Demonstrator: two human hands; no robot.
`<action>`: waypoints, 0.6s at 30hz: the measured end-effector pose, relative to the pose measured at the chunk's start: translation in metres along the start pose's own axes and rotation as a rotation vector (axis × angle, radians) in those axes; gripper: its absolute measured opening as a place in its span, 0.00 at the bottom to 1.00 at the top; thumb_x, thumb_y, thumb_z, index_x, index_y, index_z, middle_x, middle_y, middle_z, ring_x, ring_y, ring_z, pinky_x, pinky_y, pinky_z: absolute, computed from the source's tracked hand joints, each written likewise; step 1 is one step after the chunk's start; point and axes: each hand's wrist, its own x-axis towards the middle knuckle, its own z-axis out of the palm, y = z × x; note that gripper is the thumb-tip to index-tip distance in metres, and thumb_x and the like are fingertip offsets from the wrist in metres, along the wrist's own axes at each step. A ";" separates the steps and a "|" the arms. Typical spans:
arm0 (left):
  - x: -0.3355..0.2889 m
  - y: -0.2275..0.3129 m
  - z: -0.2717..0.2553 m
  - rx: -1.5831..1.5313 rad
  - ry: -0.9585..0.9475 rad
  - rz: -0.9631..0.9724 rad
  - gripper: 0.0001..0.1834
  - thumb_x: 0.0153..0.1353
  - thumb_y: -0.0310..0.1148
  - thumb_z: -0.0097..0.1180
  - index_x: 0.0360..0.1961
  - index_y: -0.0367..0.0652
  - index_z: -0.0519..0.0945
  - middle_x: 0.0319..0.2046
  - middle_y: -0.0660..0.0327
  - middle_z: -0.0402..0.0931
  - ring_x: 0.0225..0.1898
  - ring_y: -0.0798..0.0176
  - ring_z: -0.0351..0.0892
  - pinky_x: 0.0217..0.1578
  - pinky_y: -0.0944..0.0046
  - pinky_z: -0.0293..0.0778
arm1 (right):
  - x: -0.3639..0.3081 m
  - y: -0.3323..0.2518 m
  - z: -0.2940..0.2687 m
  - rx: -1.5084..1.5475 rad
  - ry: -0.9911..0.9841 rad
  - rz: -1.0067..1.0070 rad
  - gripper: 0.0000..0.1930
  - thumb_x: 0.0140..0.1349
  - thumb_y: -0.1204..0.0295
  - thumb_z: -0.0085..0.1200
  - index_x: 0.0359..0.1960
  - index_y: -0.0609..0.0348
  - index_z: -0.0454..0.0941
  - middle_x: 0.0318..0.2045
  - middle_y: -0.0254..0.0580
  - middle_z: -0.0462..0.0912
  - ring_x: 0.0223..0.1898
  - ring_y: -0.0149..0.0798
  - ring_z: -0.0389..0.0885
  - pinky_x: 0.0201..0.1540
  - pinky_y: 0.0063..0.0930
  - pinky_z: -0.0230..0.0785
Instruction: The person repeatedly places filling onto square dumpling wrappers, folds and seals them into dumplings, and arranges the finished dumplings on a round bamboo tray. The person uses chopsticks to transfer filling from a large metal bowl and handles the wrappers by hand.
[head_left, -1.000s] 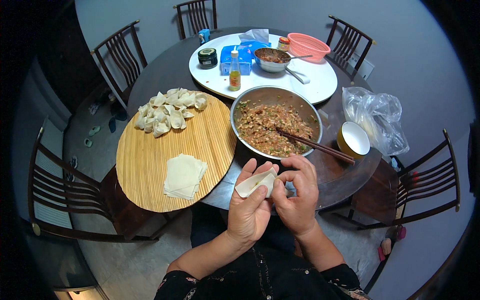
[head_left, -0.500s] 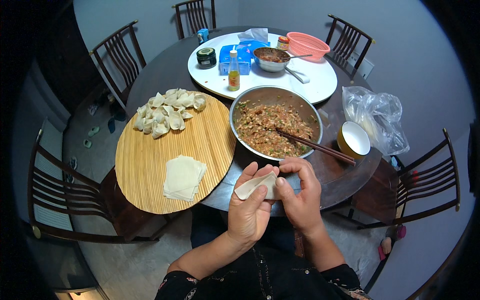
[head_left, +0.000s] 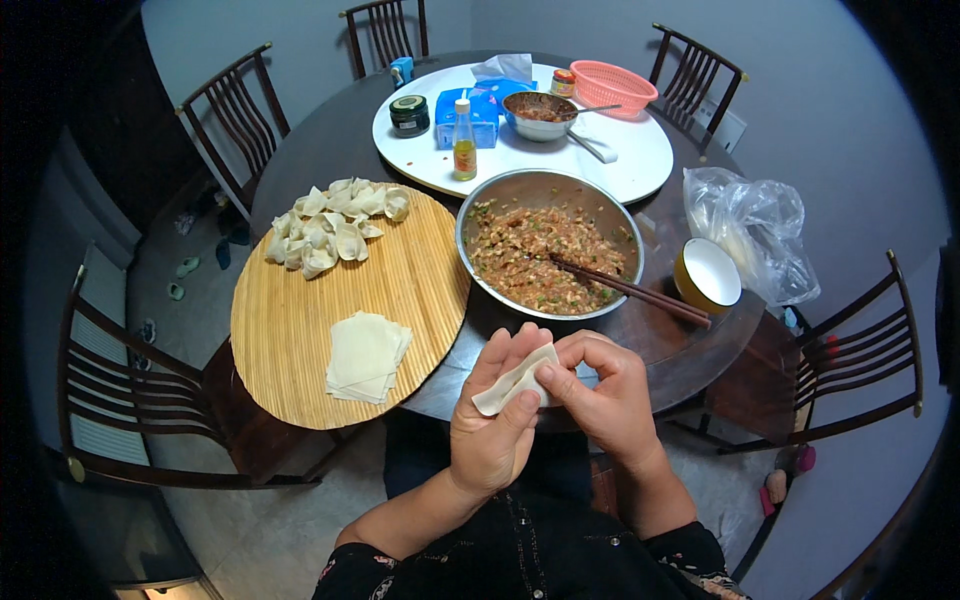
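A folded wonton wrapper (head_left: 513, 388) is held between my two hands, just in front of the metal bowl. My left hand (head_left: 492, 425) cradles it across the fingers with the thumb pressed on its near side. My right hand (head_left: 607, 397) pinches its right end between thumb and fingers. Whether filling lies inside the fold cannot be seen. Beyond my hands, the large metal bowl (head_left: 463, 235) holds minced filling (head_left: 540, 250), with dark chopsticks (head_left: 640, 292) resting over its right rim. Square wrappers (head_left: 366, 358) lie stacked on the round slatted board (head_left: 290, 355), below a cluster of folded wontons (head_left: 325, 230).
A yellow bowl with a white inside (head_left: 712, 272) and a clear plastic bag (head_left: 755, 225) stand to the right. The white turntable (head_left: 620, 170) carries an oil bottle (head_left: 464, 145), a dark jar (head_left: 410, 117), blue tissue packs (head_left: 465, 115), a smaller metal bowl (head_left: 538, 128) and a pink basket (head_left: 615, 90).
The wrapper has tilted more steeply, its right end rising. My right thumb has moved onto the fold's upper part, and both hands have shifted slightly.
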 end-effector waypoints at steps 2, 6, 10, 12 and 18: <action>0.003 0.006 0.006 0.059 0.019 -0.038 0.33 0.61 0.18 0.49 0.66 0.47 0.56 0.64 0.52 0.58 0.66 0.51 0.56 0.63 0.51 0.59 | -0.001 0.002 0.001 0.079 0.062 -0.077 0.05 0.55 0.76 0.59 0.28 0.66 0.78 0.28 0.41 0.79 0.31 0.32 0.77 0.36 0.24 0.69; 0.002 0.030 -0.003 0.378 0.030 -0.161 0.32 0.58 0.18 0.53 0.64 0.39 0.59 0.59 0.53 0.60 0.61 0.57 0.63 0.59 0.58 0.63 | -0.004 0.005 0.000 0.282 0.138 -0.014 0.05 0.57 0.75 0.58 0.29 0.65 0.78 0.28 0.38 0.79 0.30 0.29 0.76 0.34 0.21 0.68; 0.007 0.042 0.001 0.757 0.013 -0.093 0.21 0.56 0.18 0.57 0.52 0.34 0.71 0.46 0.57 0.68 0.47 0.65 0.72 0.49 0.66 0.70 | -0.005 0.006 0.000 0.315 0.146 0.005 0.04 0.58 0.75 0.58 0.30 0.65 0.78 0.29 0.37 0.78 0.31 0.28 0.75 0.34 0.20 0.68; 0.009 0.048 0.002 0.976 -0.035 -0.006 0.16 0.54 0.19 0.58 0.46 0.34 0.74 0.41 0.57 0.71 0.41 0.65 0.74 0.43 0.68 0.71 | -0.006 0.003 0.001 0.333 0.149 0.011 0.05 0.58 0.76 0.58 0.31 0.65 0.78 0.30 0.37 0.78 0.32 0.28 0.75 0.35 0.19 0.67; 0.016 0.049 0.015 1.306 -0.131 0.268 0.09 0.53 0.19 0.59 0.36 0.35 0.77 0.29 0.57 0.74 0.28 0.64 0.75 0.30 0.70 0.71 | -0.008 -0.002 0.002 0.362 0.175 0.014 0.04 0.57 0.77 0.58 0.30 0.65 0.77 0.33 0.39 0.78 0.35 0.28 0.75 0.36 0.20 0.67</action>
